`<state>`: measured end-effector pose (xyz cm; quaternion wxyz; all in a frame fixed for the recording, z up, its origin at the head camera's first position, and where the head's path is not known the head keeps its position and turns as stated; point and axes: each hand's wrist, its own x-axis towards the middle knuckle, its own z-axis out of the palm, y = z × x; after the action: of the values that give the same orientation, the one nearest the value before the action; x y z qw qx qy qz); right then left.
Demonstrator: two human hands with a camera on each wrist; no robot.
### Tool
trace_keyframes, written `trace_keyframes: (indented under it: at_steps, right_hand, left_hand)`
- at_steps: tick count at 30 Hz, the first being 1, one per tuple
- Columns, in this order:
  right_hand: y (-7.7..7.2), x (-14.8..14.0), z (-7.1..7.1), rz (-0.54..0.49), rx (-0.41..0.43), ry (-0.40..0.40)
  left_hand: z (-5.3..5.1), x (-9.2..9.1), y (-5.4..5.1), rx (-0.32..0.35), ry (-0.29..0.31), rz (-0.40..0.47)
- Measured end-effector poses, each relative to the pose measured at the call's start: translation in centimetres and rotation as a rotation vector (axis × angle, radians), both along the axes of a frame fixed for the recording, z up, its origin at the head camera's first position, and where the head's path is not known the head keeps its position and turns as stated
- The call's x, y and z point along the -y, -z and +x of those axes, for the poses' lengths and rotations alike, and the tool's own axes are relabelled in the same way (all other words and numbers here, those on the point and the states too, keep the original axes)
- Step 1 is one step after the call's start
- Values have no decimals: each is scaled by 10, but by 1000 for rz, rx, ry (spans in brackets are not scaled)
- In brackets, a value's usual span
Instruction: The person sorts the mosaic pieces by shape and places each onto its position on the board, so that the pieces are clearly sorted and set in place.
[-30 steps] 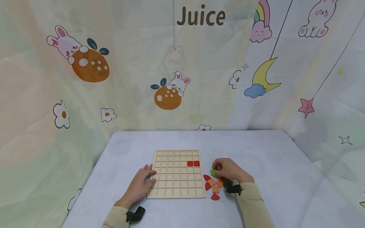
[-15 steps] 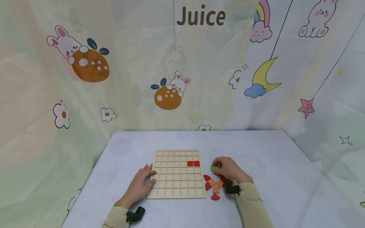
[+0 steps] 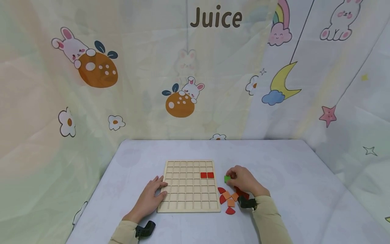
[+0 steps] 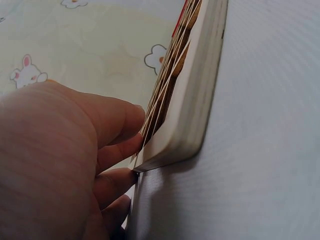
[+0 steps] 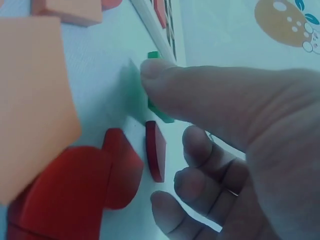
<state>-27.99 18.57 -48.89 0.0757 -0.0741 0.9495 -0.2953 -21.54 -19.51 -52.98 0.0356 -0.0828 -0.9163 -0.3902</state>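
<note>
A wooden grid board (image 3: 185, 188) lies on the table, with two red squares (image 3: 207, 175) side by side in its cells near the right edge. My left hand (image 3: 148, 197) rests against the board's left side, fingers relaxed and thumb touching the rim. Right of the board, my right hand (image 3: 244, 179) pinches a green square tile (image 3: 226, 179); the thumb covers much of it in the right wrist view. Below that hand lie orange squares (image 3: 231, 202) and red quarter-circle pieces (image 3: 230, 210). One red piece (image 5: 155, 151) is near the fingers in the right wrist view.
More red pieces (image 3: 242, 193) lie partly hidden beneath the right wrist. A white cloth covers the table (image 3: 274, 156), and a printed curtain (image 3: 143, 67) hangs behind its far edge. Each wrist carries a black camera.
My right hand has shifted slightly away from me, and the green tile has moved with it, away from the other pieces. The left hand stays in place on the board.
</note>
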Motion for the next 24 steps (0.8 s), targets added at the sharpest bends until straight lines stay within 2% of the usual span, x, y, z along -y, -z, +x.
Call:
trace_keyframes:
  at_steps: [14, 24]
  right_hand:
    - [-5, 14, 2, -64, -93, -11]
    - [-5, 30, 3, -59, -174, -27]
  left_hand:
    - [0, -2, 0, 4, -7, 1]
    - [-1, -1, 1, -3, -6, -10]
